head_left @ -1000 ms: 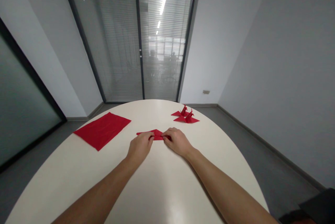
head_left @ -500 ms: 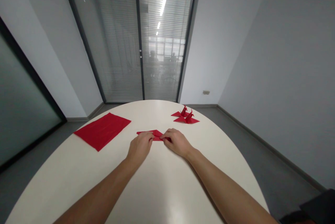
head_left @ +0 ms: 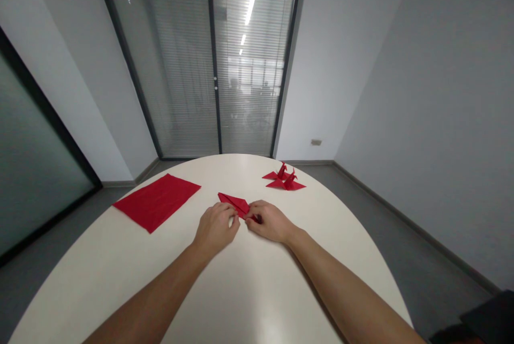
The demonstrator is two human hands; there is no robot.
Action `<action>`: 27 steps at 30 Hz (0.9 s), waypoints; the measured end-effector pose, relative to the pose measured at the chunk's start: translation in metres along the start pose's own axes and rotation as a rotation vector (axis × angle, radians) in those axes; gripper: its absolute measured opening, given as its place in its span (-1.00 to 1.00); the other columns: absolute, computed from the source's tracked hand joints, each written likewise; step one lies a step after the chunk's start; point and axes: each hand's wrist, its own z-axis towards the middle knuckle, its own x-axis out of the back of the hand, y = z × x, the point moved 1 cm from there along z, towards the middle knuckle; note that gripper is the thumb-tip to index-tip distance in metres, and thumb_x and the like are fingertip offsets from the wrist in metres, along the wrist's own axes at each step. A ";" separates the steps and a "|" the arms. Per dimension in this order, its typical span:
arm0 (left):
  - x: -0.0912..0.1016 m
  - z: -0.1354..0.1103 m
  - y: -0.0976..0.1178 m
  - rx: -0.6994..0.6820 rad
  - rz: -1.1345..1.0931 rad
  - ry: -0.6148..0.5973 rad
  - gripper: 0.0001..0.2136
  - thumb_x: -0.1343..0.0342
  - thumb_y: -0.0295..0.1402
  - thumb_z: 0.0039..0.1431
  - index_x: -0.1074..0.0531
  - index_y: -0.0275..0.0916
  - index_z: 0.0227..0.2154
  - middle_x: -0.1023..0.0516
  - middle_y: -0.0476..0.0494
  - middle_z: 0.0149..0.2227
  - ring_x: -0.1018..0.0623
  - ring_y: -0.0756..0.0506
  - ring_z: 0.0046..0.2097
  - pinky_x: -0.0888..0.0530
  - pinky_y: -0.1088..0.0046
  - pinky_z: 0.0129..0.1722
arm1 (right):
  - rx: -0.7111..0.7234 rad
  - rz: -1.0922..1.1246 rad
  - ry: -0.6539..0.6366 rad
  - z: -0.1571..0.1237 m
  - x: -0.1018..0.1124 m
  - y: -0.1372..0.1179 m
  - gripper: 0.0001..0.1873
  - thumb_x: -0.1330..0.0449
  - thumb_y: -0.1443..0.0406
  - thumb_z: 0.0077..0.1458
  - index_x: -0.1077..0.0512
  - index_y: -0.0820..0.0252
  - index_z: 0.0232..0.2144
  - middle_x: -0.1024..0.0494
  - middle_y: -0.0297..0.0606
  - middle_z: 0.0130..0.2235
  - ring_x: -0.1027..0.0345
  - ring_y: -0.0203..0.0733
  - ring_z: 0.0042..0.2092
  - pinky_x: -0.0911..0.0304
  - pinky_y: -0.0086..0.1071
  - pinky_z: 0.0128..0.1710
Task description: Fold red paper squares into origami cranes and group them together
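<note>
A piece of folded red paper (head_left: 235,202), long and pointed at its far left end, lies on the table between my two hands. My left hand (head_left: 217,223) touches its near left edge, thumb and fingers curled close together at the paper. At the paper's right end, my right hand (head_left: 268,219) pinches it between thumb and fingers, which cover that end. Beyond my right hand stand two red origami cranes (head_left: 288,180) with spread wings, one behind the other.
A flat stack or sheet of red paper (head_left: 158,202) lies on the left of the round white table (head_left: 236,301). Behind the table are a glass partition with blinds (head_left: 184,92) and a pale wall (head_left: 313,65). Something dark (head_left: 490,317) shows at the lower right.
The folded paper has turned, its left end swinging away from me. My left hand has shifted slightly toward me, with its thumb and fingers changing position; my right hand keeps its hold.
</note>
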 end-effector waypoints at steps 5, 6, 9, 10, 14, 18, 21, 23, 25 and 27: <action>-0.005 -0.002 -0.001 0.008 -0.044 0.000 -0.81 -0.09 -0.35 0.26 -0.58 -0.19 -0.17 -0.64 -0.16 -0.08 -0.55 -0.23 -0.02 -0.44 0.19 -0.01 | 0.037 0.071 0.009 0.001 0.001 -0.002 -0.80 -0.15 0.48 0.06 -0.55 0.15 -0.43 -0.56 -0.33 -0.40 -0.45 -0.19 -0.25 -0.28 -0.32 -0.01; -0.006 -0.002 -0.002 0.009 -0.053 -0.003 -0.81 -0.09 -0.34 0.26 -0.57 -0.19 -0.16 -0.63 -0.17 -0.06 -0.55 -0.23 -0.01 -0.44 0.18 0.00 | 0.013 0.091 0.004 0.000 0.001 -0.002 -0.77 -0.14 0.49 0.04 -0.56 0.16 -0.40 -0.58 -0.33 -0.37 -0.45 -0.20 -0.26 -0.30 -0.34 -0.06; -0.007 -0.002 -0.004 -0.013 -0.087 -0.016 -0.82 -0.10 -0.33 0.25 -0.55 -0.19 -0.15 -0.62 -0.18 -0.04 -0.54 -0.23 0.02 -0.44 0.16 0.02 | -0.067 0.161 -0.036 -0.002 0.002 -0.002 -0.68 -0.10 0.52 0.01 -0.59 0.15 -0.30 -0.63 -0.32 -0.30 -0.46 -0.24 -0.30 -0.30 -0.42 -0.22; -0.007 -0.002 -0.004 -0.022 -0.099 -0.018 -0.83 -0.10 -0.33 0.25 -0.55 -0.19 -0.16 -0.62 -0.18 -0.04 -0.54 -0.24 0.02 -0.44 0.16 0.03 | -0.082 0.187 -0.045 -0.002 0.002 -0.001 -0.66 -0.09 0.52 0.01 -0.59 0.15 -0.28 -0.63 -0.33 -0.31 -0.45 -0.25 -0.33 -0.29 -0.43 -0.25; -0.007 -0.002 -0.004 -0.025 -0.133 -0.023 -0.87 -0.13 -0.29 0.24 -0.52 -0.19 -0.23 -0.62 -0.19 -0.08 -0.54 -0.25 0.00 -0.44 0.14 0.01 | -0.106 0.247 -0.031 -0.003 -0.001 0.002 -0.66 -0.09 0.51 0.06 -0.58 0.16 -0.22 -0.64 -0.32 -0.30 -0.43 -0.28 -0.37 -0.30 -0.44 -0.30; -0.007 -0.001 -0.005 -0.030 -0.157 -0.021 -0.89 -0.17 -0.32 0.21 -0.50 -0.18 -0.24 -0.61 -0.18 -0.08 -0.54 -0.24 0.00 -0.44 0.16 0.03 | -0.016 0.183 0.072 -0.001 -0.005 0.010 -0.58 -0.10 0.56 -0.01 -0.57 0.13 -0.18 -0.63 -0.25 -0.14 -0.48 -0.17 -0.12 -0.35 -0.28 -0.03; -0.008 -0.001 -0.006 -0.050 -0.196 -0.030 -0.88 -0.19 -0.35 0.18 -0.50 -0.18 -0.22 -0.61 -0.17 -0.08 -0.53 -0.23 0.00 -0.44 0.17 0.04 | 0.026 0.092 0.112 -0.001 -0.007 0.017 -0.49 -0.08 0.59 -0.05 -0.58 0.11 -0.13 -0.62 -0.22 -0.04 -0.40 -0.07 0.10 -0.26 -0.12 0.17; -0.009 -0.001 -0.007 -0.074 -0.224 -0.042 -0.86 -0.18 -0.36 0.18 -0.51 -0.18 -0.19 -0.60 -0.17 -0.04 -0.51 -0.23 0.03 -0.43 0.17 0.07 | 0.022 0.034 0.100 -0.001 -0.007 0.021 -0.50 -0.10 0.57 -0.03 -0.59 0.10 -0.11 -0.59 -0.20 0.02 -0.32 -0.02 0.20 -0.20 -0.04 0.23; -0.010 -0.001 -0.008 -0.093 -0.235 -0.048 -0.84 -0.17 -0.37 0.20 -0.53 -0.17 -0.17 -0.56 -0.18 0.03 -0.48 -0.23 0.08 -0.42 0.15 0.10 | 0.041 0.001 0.077 -0.002 -0.007 0.021 -0.52 -0.11 0.55 -0.01 -0.59 0.10 -0.10 -0.59 -0.20 0.03 -0.31 -0.02 0.21 -0.15 -0.02 0.28; -0.010 -0.001 -0.008 -0.098 -0.238 -0.055 -0.82 -0.16 -0.37 0.20 -0.55 -0.16 -0.14 -0.54 -0.19 0.06 -0.47 -0.23 0.08 -0.41 0.14 0.10 | 0.073 -0.009 0.066 -0.002 -0.005 0.020 -0.55 -0.12 0.54 0.00 -0.60 0.11 -0.13 -0.61 -0.21 -0.01 -0.36 -0.06 0.16 -0.14 -0.04 0.29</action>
